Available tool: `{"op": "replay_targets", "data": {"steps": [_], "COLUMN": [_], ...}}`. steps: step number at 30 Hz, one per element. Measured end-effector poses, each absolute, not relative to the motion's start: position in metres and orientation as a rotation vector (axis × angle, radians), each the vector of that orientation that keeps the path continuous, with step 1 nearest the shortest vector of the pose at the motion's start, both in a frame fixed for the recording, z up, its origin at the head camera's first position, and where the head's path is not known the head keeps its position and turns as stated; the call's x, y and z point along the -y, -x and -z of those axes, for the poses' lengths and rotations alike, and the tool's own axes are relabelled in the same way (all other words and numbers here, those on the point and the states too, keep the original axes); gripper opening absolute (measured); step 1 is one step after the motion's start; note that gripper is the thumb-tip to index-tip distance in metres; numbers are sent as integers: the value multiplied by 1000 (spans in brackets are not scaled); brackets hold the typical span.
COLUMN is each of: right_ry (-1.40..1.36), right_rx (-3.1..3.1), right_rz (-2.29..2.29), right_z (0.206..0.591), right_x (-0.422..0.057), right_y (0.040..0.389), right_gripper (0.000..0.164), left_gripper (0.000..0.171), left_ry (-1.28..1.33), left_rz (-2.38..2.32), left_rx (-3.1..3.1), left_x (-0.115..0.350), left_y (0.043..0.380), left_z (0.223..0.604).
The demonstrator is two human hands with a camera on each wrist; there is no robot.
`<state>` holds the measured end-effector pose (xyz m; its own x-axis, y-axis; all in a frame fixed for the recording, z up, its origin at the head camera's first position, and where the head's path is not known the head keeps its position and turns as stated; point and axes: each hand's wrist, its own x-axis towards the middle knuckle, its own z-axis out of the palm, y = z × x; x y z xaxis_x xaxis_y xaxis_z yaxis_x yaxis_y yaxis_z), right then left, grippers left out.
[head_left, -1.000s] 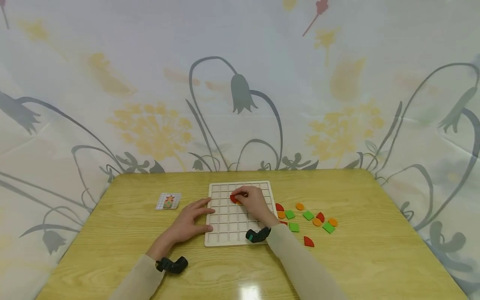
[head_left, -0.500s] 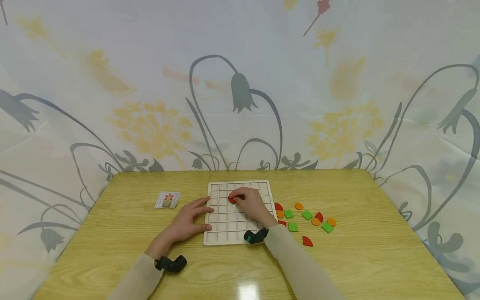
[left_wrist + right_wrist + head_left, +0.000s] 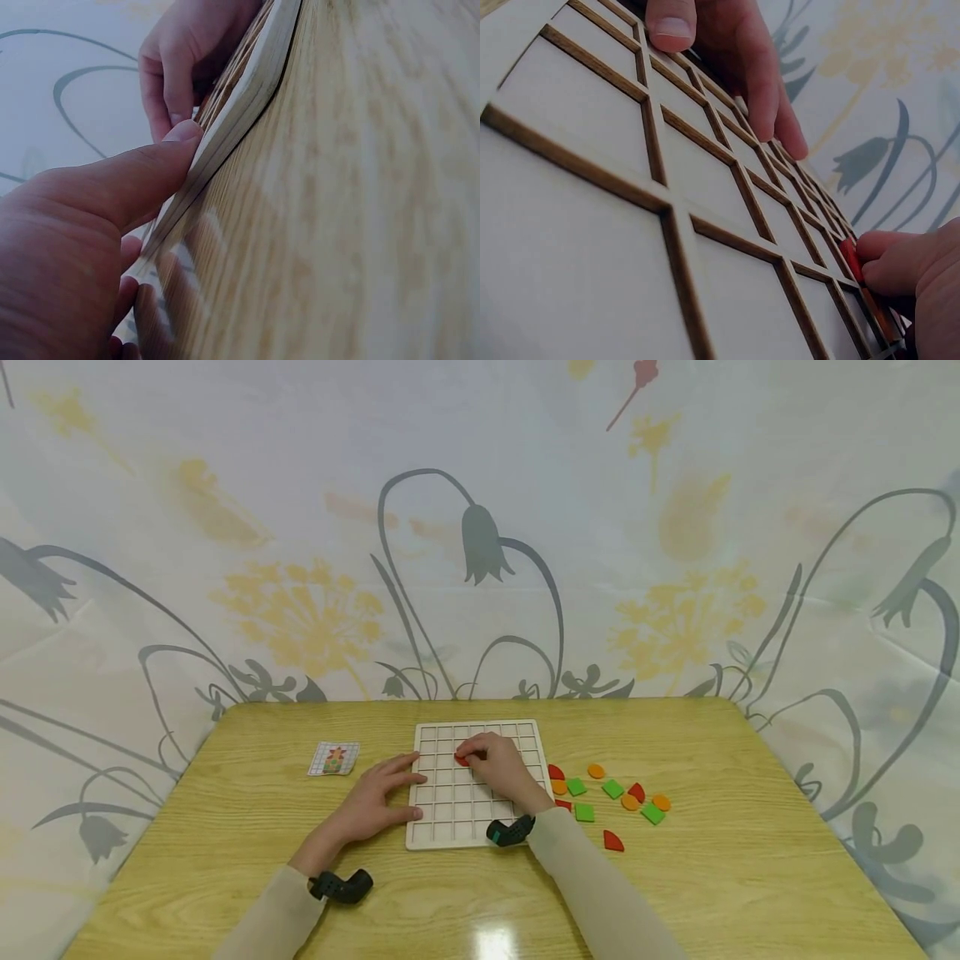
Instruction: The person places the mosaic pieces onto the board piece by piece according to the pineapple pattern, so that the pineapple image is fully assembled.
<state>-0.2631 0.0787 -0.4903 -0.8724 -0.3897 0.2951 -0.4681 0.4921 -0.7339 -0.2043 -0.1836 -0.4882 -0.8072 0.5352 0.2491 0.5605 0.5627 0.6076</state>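
A white grid board [image 3: 444, 832] with thin raised dividers lies on the wooden table. My right hand [image 3: 504, 768] reaches over its upper middle, thumb and finger pinching a red piece [image 3: 850, 259] low at a cell. In the head view just the left side of the red piece shows. Beneath the right fingers, the right wrist view also has an orange piece [image 3: 883, 315] in the grid. My left hand [image 3: 372, 806] rests along the board's left edge with fingers spread. Its thumb [image 3: 154, 169] touches the edge in the left wrist view.
Right of the board lie scattered pieces: red quarter circles [image 3: 613, 841], green squares [image 3: 585, 812] and orange discs [image 3: 596, 771]. Some sit right by the board's edge, partly behind the right wrist. A small gridded picture card [image 3: 333, 759] lies to the left.
The right hand has shifted slightly left with the red piece, then stayed nearly still. An orange bit seen beside it earlier is now covered in the head view. The left hand keeps its place.
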Motion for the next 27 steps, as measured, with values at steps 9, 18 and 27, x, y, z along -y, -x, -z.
{"op": "replay_targets", "data": {"steps": [9, 18, 27], "right_ry": [-688, -482, -413], "right_rx": [2618, 2542, 2568], "right_rz": [-1536, -1837, -1726], "right_z": [489, 481, 474], "right_x": [-86, -103, -141], "right_y": [266, 274, 276], "right_gripper": [16, 18, 21], "left_gripper": [47, 48, 46], "left_ry": [947, 957, 949], "left_rz": [1080, 1081, 1071], "left_rx": [2769, 2758, 2764], "left_x": [183, 184, 183], "left_y": [205, 207, 205], "left_z": [489, 489, 488]}}
